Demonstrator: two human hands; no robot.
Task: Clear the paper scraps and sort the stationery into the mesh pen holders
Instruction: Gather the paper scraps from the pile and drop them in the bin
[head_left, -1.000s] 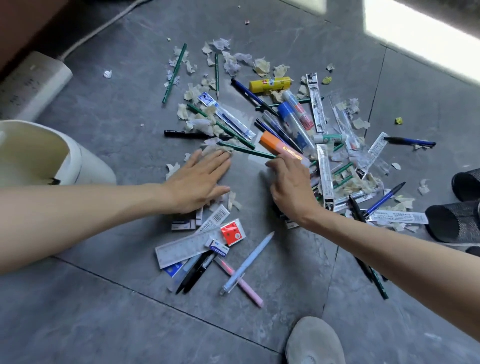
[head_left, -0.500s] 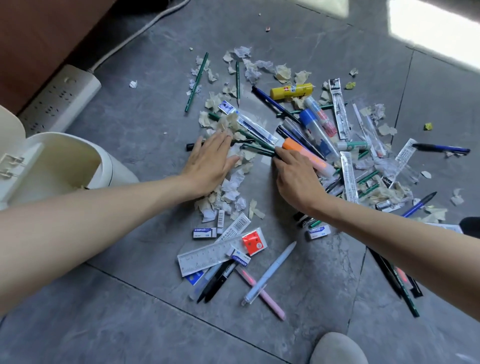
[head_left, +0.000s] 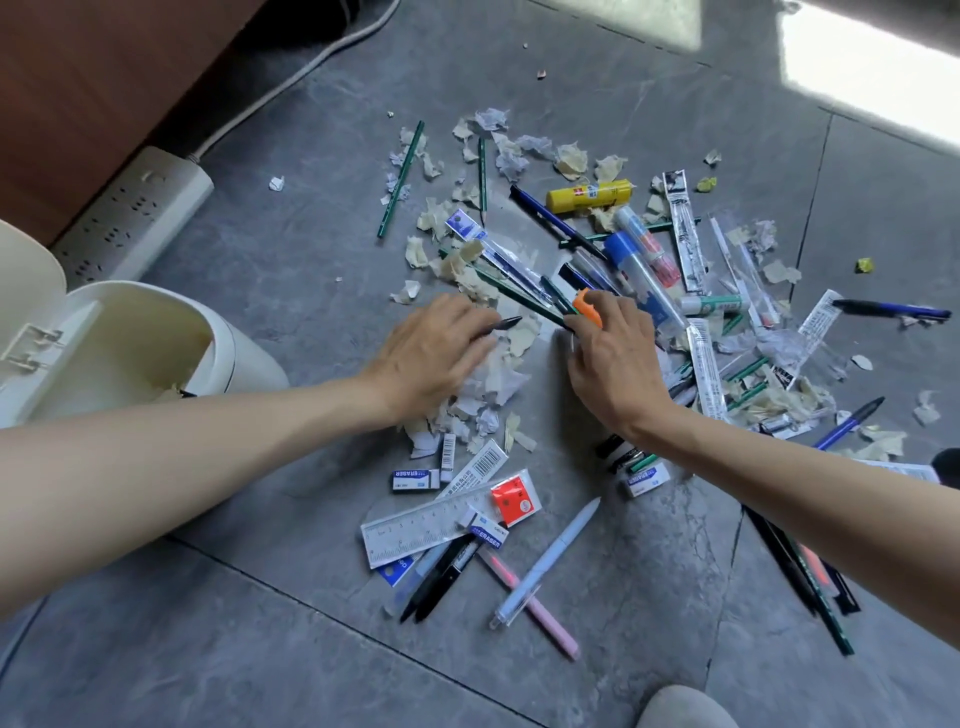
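Your L hand (head_left: 436, 353) lies flat on the paper scraps (head_left: 493, 384), black pen (head_left: 500, 324) under its fingers. R hand (head_left: 613, 358) now grips the orange marker (head_left: 588, 307); 0.5 s ago it only touched it.

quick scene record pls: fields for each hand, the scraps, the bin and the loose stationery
left hand: flat on the paper scraps, a black pen poking out from under its fingers
right hand: curled round an orange marker
bin: cream, lid open, left of both hands
near side: ruler, eraser
far side: yellow glue stick, more scraps around it
pen holders: not clearly in view
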